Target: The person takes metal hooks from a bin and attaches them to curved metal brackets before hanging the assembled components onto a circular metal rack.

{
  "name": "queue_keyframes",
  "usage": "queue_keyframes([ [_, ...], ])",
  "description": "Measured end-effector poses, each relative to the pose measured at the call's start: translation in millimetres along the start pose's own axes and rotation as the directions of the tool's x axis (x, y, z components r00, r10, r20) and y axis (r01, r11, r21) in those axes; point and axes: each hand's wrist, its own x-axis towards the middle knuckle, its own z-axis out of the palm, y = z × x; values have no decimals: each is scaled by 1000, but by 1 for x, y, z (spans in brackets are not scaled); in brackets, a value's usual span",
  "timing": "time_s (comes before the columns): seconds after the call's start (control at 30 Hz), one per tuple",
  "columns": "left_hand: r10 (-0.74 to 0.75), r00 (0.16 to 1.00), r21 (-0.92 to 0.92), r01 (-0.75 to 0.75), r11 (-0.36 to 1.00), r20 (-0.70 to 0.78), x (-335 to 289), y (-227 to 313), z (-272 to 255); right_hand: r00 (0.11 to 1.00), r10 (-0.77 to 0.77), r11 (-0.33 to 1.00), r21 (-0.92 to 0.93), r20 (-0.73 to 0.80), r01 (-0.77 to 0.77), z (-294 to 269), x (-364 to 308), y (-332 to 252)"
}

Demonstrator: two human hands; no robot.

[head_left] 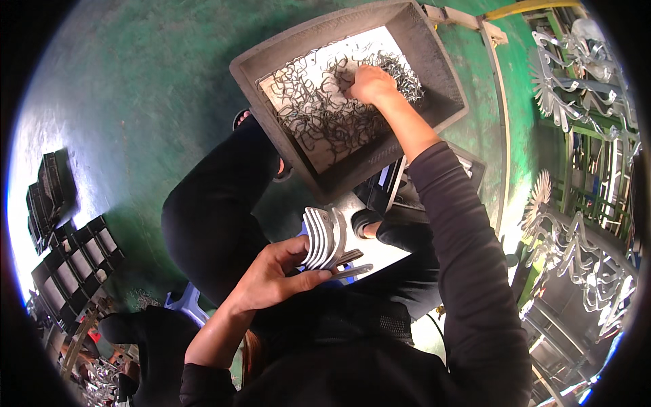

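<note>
My left hand (281,275) is closed round a stack of curved metal plates (325,237), held low in front of my body. The plates lie side by side with pale edges, and a few flat ends stick out near my thumb. My right hand (371,85) reaches into a grey plastic bin (352,166), its fingertips down among many small bent metal hooks (312,102). The fingers are pinched together, but what lies between them is hidden. Dark wiry hooks cover much of the bin's pale bottom, heaped thicker toward the right.
Metal racks (576,156) hung with shiny bent parts stand along the right. Black trays (74,261) are grouped on the left, near a blue stool (188,303). A second container (468,163) sits under the bin's right side. The green floor (149,88) spreads around my legs.
</note>
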Motion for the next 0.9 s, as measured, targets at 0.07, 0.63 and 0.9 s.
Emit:
queue_keyframes([
  [0.07,-25,1000,-35,25,999,-12,1,2,1,999,-16,999,49,-45,18,5,14,10],
  [0.63,-21,1000,-140,21,990,4,2,5,5,875,-416,633,770,246,85,3,-23,70],
  [0.9,227,967,149,-209,967,-119,0,-1,16,890,-451,154,976,-69,154,-25,-119,76],
])
